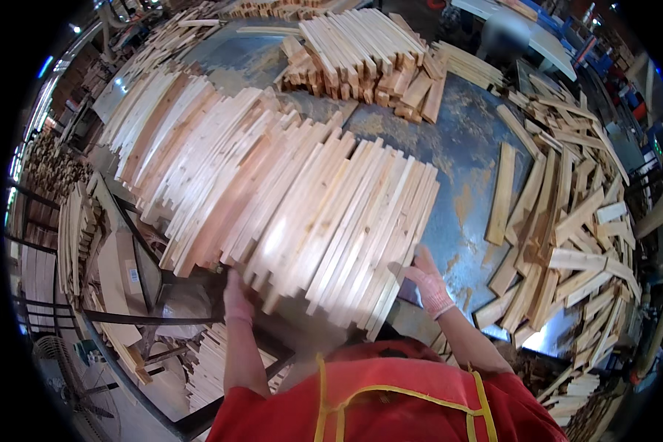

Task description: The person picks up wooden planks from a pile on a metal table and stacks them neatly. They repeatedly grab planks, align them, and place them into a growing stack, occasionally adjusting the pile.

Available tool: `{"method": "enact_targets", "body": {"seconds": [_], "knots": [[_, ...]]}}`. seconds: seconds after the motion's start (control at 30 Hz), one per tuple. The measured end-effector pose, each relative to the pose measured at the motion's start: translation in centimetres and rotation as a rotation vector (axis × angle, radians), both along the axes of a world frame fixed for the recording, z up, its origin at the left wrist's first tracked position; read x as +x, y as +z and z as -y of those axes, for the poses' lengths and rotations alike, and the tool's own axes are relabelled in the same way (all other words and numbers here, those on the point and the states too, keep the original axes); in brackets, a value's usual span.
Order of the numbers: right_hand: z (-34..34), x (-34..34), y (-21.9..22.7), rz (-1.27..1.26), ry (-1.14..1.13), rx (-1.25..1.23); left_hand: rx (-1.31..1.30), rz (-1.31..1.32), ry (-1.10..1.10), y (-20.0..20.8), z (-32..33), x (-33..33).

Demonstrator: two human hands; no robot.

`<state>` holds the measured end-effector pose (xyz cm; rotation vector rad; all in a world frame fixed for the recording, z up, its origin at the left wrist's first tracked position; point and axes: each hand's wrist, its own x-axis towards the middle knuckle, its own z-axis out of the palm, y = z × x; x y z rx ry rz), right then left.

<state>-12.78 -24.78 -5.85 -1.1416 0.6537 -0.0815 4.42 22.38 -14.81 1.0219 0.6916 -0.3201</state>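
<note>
A wide row of pale wooden strips (346,221) lies side by side on the metal table, its near ends uneven and reaching past the table's front edge. Against the rightmost strip, near its lower end, my right hand (430,286) in a pinkish glove presses with the thumb set apart from the fingers. My left hand (238,300), gloved alike, is at the near ends, left of the middle of the row; its fingertips are partly hidden by the wood. Between them the hands hold the right-hand part of the row.
A stack of wooden strips (365,48) stands at the table's far side. Loose offcuts (560,243) lie heaped along the right. Bare metal tabletop (457,184) with sawdust shows between. A black metal rail (155,320) and a fan (55,368) are at lower left.
</note>
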Motion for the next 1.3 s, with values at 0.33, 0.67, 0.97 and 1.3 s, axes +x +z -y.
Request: {"method": "enact_targets", "body": {"seconds": [0.33, 0.67, 0.97, 1.3], "knots": [[14.6, 0.9, 3.4, -0.226, 0.019, -0.111, 0.65, 0.177, -0.879, 8.4, 17.0, -5.6], [16.5, 2.9, 0.4, -0.462, 0.302, -0.563, 0.955, 0.012, -1.065, 13.8, 27.4, 1.9], [18.1, 7.3, -0.3, -0.236, -0.205, 0.03, 1.287, 0.413, -1.054, 18.8, 32.7, 12.7], [23.8, 37.6, 12.6, 0.184, -0.224, -0.147, 1.237, 1.01, -1.198, 33.6, 45.4, 52.9]]}}
